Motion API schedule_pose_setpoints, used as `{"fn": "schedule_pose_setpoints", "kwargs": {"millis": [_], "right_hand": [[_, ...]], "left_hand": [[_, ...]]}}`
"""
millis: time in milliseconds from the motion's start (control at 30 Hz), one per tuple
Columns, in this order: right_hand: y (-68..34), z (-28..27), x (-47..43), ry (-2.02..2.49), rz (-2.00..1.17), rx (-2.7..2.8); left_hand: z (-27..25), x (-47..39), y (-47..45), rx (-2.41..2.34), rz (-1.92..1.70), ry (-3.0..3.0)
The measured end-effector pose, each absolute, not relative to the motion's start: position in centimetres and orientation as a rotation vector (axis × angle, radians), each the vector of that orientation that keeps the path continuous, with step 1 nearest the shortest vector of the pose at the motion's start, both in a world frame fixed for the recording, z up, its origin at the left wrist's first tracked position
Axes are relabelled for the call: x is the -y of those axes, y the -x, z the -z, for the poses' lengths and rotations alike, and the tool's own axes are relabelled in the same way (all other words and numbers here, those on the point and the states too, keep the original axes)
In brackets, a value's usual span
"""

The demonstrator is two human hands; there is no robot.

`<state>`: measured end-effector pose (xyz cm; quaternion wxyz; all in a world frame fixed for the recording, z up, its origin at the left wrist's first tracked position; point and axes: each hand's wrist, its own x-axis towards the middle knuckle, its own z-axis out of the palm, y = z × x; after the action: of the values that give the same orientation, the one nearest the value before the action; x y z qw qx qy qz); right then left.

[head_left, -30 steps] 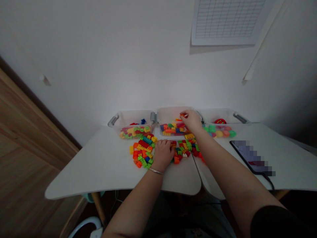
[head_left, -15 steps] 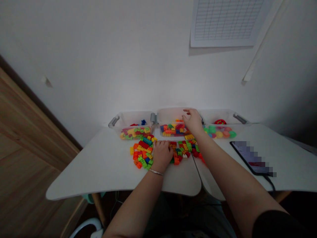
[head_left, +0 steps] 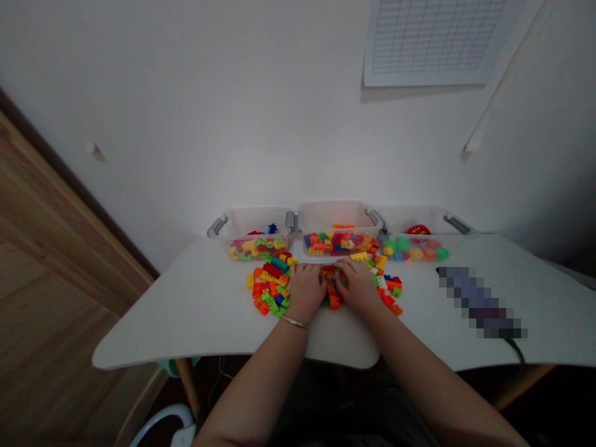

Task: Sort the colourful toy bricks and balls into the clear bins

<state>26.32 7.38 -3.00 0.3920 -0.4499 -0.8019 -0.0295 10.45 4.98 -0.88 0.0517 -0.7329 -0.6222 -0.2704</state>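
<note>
On the white bench (head_left: 195, 310), left hand (head_left: 305, 288) and right hand (head_left: 357, 287) rest palm-down among loose toy bricks (head_left: 270, 282); whether their curled fingers grip any cannot be told.

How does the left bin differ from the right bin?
The left bin holds mixed-colour bricks; the right bin holds rounded pieces, mostly green, plus a red one. Loose bricks lie on the table just in front of the left bin, not directly before the right bin. Both are clear, grey-handled and open.

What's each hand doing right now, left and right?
Left hand: resting on the loose bricks, grip cannot be told.
Right hand: same, on the bricks, grip cannot be told.
</note>
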Motion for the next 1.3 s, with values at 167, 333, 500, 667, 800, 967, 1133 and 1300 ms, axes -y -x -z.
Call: {"fn": "schedule_pose_setpoints", "kwargs": {"millis": [167, 333, 500, 667, 800, 967, 1133, 1300], "right_hand": [[-26.4, 3.2, -7.7, 1.183, -0.008, 2.047], [-26.4, 3.4, -7.7, 1.211, -0.098, 2.049], [-26.2, 3.3, -7.5, 1.207, -0.114, 2.064], [-25.7, 3.1, -7.4, 1.255, -0.115, 2.09], [-25.2, 2.6, -7.5, 1.349, -0.105, 2.053], [-24.9, 2.2, -7.3, 1.404, -0.057, 2.011], [-25.5, 2.5, -7.3, 1.399, -0.038, 1.906], [-26.2, 2.8, -7.9, 1.249, -0.087, 1.765]], "left_hand": [[0.8, -5.1, -10.3, 1.893, 0.847, 2.24], [0.5, -5.1, -10.3, 1.851, 0.938, 2.261], [0.6, -5.1, -10.3, 1.827, 0.927, 2.312], [0.6, -5.2, -10.4, 1.839, 0.83, 2.371], [0.5, -5.2, -10.4, 1.843, 0.821, 2.38], [0.3, -5.1, -10.5, 1.819, 0.833, 2.398], [0.6, -5.3, -10.5, 1.796, 0.828, 2.4], [0.8, -5.4, -10.5, 1.825, 0.868, 2.365]]}}
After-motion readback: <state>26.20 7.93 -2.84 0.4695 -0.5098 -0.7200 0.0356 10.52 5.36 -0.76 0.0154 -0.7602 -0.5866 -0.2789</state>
